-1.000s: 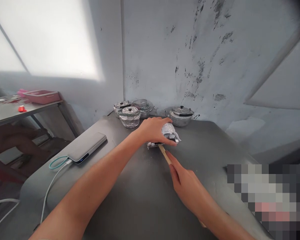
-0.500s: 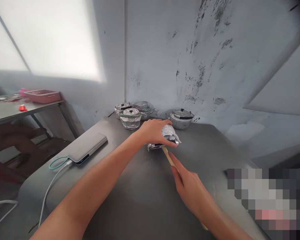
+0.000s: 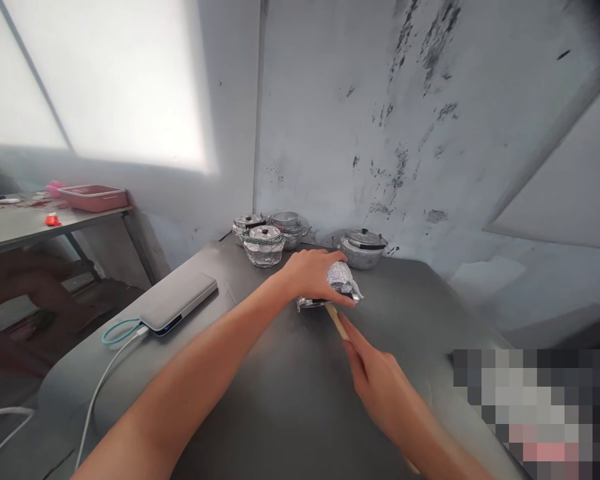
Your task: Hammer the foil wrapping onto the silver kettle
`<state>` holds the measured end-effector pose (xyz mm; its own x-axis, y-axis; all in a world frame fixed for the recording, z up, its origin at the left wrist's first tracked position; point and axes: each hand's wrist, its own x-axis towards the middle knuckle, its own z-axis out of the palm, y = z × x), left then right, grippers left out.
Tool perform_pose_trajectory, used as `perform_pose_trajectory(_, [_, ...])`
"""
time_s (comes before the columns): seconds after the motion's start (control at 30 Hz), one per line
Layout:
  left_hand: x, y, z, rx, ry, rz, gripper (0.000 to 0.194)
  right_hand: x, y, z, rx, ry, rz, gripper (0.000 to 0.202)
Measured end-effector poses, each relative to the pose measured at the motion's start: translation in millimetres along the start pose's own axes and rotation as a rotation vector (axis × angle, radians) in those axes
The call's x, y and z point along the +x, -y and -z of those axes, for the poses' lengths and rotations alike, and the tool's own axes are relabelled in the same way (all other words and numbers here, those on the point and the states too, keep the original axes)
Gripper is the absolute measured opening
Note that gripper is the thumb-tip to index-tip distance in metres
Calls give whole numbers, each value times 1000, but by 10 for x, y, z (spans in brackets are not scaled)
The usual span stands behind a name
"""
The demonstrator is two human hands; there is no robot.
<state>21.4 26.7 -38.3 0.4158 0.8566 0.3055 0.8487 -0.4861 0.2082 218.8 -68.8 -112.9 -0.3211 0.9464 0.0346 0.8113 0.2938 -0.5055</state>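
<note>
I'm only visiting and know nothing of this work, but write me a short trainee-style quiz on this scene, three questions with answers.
1. Multiple choice: what does the person's right hand hold?
a) a white cable
b) a pale stick
c) a pink basket

2. True or false: the left hand touches the crumpled silvery bundle.

3. Fill in the blank: the knob on the lid of the rightmost pot is ____ in colour.

Key: 1. b. 2. True; its thumb and fingers reach around the bundle. 3. Black.
</note>
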Motion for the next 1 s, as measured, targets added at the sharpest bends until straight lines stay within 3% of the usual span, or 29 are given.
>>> perform_pose_trajectory(0.47, [1, -10, 28, -38, 19, 17, 97, 13, 16, -53, 42, 42, -24, 58])
perform_pose_trajectory(1.0, [8, -16, 20, -29, 11, 14, 97, -16, 27, -47, 41, -37, -14, 58])
